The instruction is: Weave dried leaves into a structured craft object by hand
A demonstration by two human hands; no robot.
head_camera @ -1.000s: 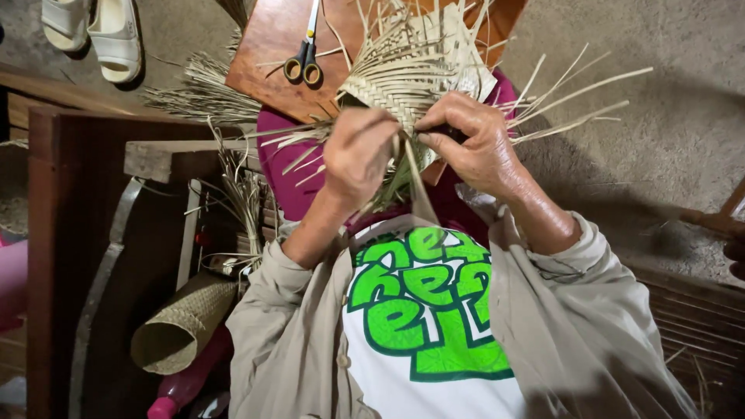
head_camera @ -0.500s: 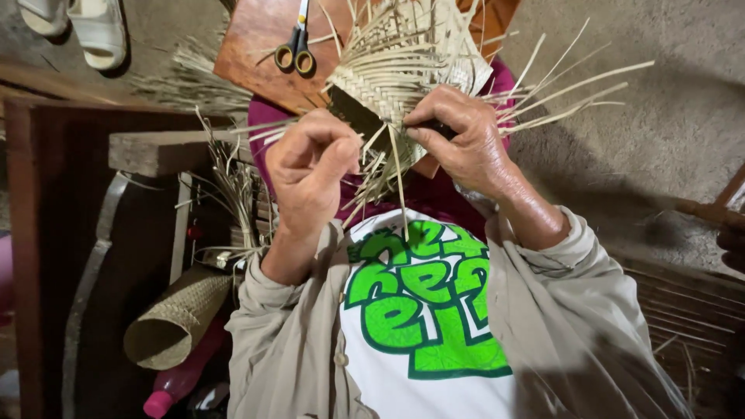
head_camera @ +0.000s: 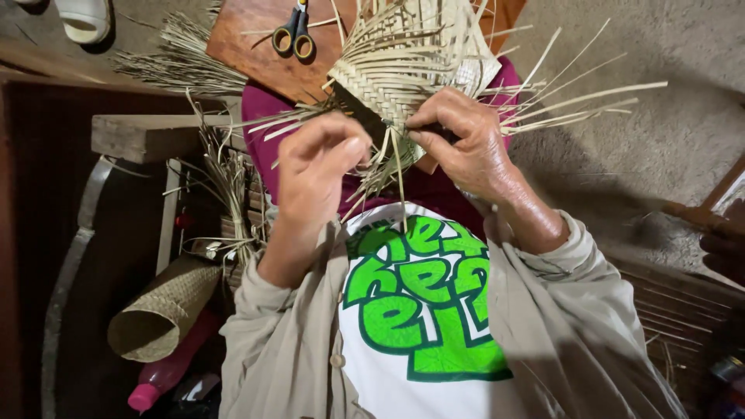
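Woven mat sits over the lap, edge toward the body. Right hand pinches that edge, clamped on a dark tool. Left hand — nearer the loose strips — grips one; strips hang down toward the chest.

light: soft, even | left side: dim | edges: wide-angle distortion

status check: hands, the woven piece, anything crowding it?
Left hand pinching loose pale straw strips. Right hand gripping edge of half-woven pale straw mat. Black-handled scissors lie apart on brown wooden board; nothing blocking.
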